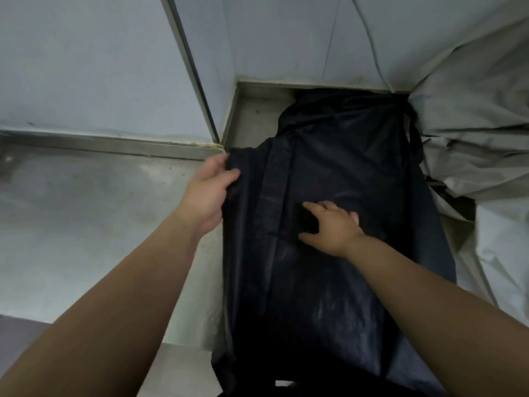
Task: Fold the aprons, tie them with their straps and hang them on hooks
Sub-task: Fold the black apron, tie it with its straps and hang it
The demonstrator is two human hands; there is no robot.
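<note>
A single dark navy, slightly shiny fabric apron (329, 282) lies lengthwise on the dull grey metal table (86, 210), running from the near edge to the far wall, with a lengthwise fold left of its middle. The left hand (209, 190) pinches the apron's far left edge, thumb on top of the cloth. The right hand (333, 227) rests on the apron's middle, fingers spread. One dark strap (415, 138) trails at the far right, beside one crumpled pale grey cloth cover (472, 124) touching the apron's right side.
</note>
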